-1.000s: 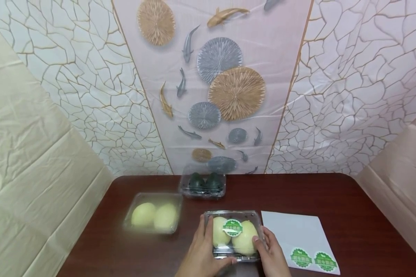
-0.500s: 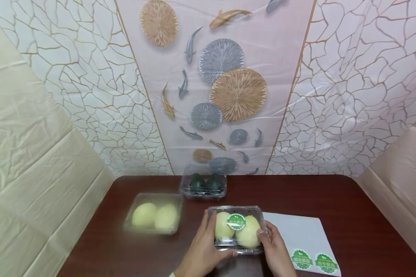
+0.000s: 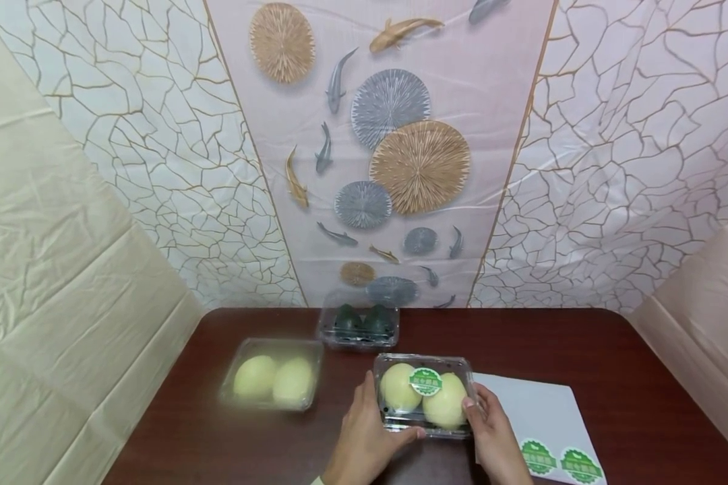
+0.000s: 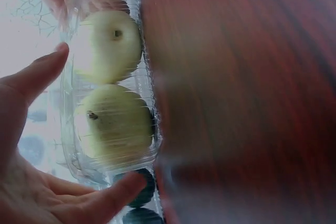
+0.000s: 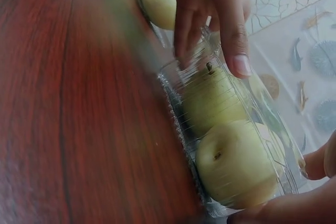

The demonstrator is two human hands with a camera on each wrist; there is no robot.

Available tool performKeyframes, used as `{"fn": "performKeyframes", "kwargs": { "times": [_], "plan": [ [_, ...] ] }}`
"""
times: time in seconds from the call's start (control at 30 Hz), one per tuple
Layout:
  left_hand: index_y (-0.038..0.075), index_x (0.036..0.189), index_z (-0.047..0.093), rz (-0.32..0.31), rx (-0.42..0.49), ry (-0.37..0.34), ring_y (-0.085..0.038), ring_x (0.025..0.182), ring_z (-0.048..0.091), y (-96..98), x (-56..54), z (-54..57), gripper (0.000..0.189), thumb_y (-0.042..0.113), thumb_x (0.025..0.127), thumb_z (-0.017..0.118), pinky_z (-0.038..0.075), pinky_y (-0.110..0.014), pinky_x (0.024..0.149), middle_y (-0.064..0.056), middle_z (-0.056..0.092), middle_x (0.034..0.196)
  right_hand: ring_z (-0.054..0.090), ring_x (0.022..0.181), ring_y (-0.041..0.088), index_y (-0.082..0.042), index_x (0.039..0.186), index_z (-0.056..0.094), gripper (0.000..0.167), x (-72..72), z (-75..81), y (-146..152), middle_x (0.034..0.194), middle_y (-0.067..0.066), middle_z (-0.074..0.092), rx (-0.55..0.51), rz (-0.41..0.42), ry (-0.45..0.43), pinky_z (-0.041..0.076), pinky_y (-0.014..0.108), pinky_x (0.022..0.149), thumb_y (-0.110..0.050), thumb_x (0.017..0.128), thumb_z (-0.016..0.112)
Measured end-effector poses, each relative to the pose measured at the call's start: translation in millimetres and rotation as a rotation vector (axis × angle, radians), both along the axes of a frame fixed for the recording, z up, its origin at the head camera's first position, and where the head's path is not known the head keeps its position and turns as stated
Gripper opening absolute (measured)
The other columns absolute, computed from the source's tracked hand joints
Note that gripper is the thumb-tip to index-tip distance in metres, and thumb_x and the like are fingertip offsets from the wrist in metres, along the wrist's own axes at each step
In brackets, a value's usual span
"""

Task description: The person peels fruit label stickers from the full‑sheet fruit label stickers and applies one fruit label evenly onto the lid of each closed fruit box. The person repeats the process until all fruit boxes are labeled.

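Fruit box (image 3: 425, 405), clear, with green sticker (image 3: 426, 382)

From here I see a pale, narrow cuff (image 3: 318, 480) just behind the bare left hand (image 3: 364, 432); the right hand (image 3: 493, 429) is bare too.

1. One paper sheet (image 3: 540, 414).
2. Three boxes (image 3: 439, 360), all left of the sheet.
3. Four pears (image 3: 445, 402), two each in two boxes.
4. Two avocados (image 3: 378, 322), beyond the sheet and leftward.
5. Three stickers (image 3: 426, 382): two on the sheet, one left of it.
6. Two hands (image 3: 366, 434).
7. One table (image 3: 491, 343).
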State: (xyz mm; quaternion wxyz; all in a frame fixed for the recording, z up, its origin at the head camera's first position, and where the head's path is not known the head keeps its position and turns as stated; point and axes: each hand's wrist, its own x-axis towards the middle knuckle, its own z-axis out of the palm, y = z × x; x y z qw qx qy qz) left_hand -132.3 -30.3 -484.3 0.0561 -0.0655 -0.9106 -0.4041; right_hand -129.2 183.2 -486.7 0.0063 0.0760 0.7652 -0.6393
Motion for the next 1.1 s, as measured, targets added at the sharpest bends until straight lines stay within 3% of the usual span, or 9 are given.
{"fn": "performKeyframes", "kwargs": {
  "times": [0.2,0.33,0.43,0.57,0.67,0.73,0.87,1.1],
  "plan": [
    [-0.012,0.151,0.044,0.036,-0.085,-0.001,-0.054,0.103,0.067,7.7,-1.8,0.2,0.128,0.07,0.064,0.091,0.059,-0.061,0.084,-0.032,0.06,0.13,0.022,0.153,0.055,0.023,0.155,0.011,0.06,1.2,4.3,7,0.158,0.048,0.022,-0.021,-0.016,-0.017,0.027,0.057,0.121,-0.01,0.114,0.04],
    [-0.011,0.15,0.047,0.025,-0.025,-0.027,-0.054,0.104,0.067,8.9,-3.1,-0.2,0.121,0.063,0.067,0.094,0.059,-0.063,0.085,-0.032,0.06,0.131,0.021,0.153,0.055,0.022,0.156,0.011,0.06,1.8,5.7,10,0.159,0.047,0.021,-0.026,-0.017,-0.021,0.027,0.057,0.121,-0.011,0.114,0.039],
    [-0.008,0.149,0.049,-0.001,0.107,-0.064,-0.039,0.098,0.067,7.1,-4.1,-0.4,0.105,0.047,0.073,0.095,0.059,-0.053,0.083,-0.022,0.062,0.119,0.022,0.153,0.055,0.022,0.156,0.011,0.059,1.9,5.3,13,0.159,0.047,0.022,-0.031,-0.024,-0.022,0.027,0.057,0.121,-0.011,0.114,0.038],
    [-0.012,0.149,0.048,-0.037,0.425,-0.151,-0.014,0.079,0.062,5.3,-5.5,-2.4,0.082,0.021,0.084,0.088,0.059,-0.032,0.066,-0.009,0.055,0.105,0.024,0.153,0.053,0.02,0.157,0.011,0.059,1.4,4.7,16,0.159,0.046,0.024,-0.039,-0.029,-0.035,0.027,0.057,0.122,-0.012,0.115,0.037],
    [-0.019,0.148,0.044,-0.065,0.663,-0.213,-0.011,0.071,0.064,5.3,-7.1,-4.6,0.068,0.008,0.094,0.075,0.061,-0.028,0.058,-0.01,0.055,0.104,0.022,0.153,0.052,0.02,0.157,0.011,0.059,0.7,5.3,17,0.16,0.046,0.023,-0.048,-0.03,-0.044,0.026,0.058,0.123,-0.013,0.115,0.037],
    [-0.021,0.148,0.041,-0.078,0.775,-0.251,-0.014,0.074,0.065,5.6,-8.2,-5.2,0.06,0.003,0.099,0.066,0.063,-0.031,0.062,-0.011,0.056,0.104,0.02,0.154,0.053,0.02,0.158,0.01,0.059,0.1,5.9,19,0.16,0.046,0.021,-0.058,-0.03,-0.047,0.025,0.059,0.123,-0.013,0.115,0.036],
    [-0.02,0.15,0.038,-0.083,0.871,-0.315,-0.016,0.082,0.06,5.9,-8.7,-4.7,0.053,0.0,0.104,0.055,0.064,-0.034,0.068,-0.012,0.059,0.105,0.018,0.155,0.053,0.019,0.158,0.009,0.06,-0.5,7.0,21,0.161,0.045,0.02,-0.065,-0.032,-0.06,0.024,0.061,0.124,-0.014,0.115,0.036],
    [-0.014,0.154,0.038,-0.058,1.076,-0.447,-0.015,0.092,0.058,6.9,-9.0,-14.0,0.052,0.003,0.107,0.053,0.063,-0.033,0.078,-0.013,0.055,0.117,0.017,0.155,0.053,0.019,0.158,0.008,0.061,-2.8,3.8,28,0.162,0.045,0.018,-0.086,-0.046,-0.077,0.023,0.061,0.124,-0.015,0.116,0.035]
  ]
}}
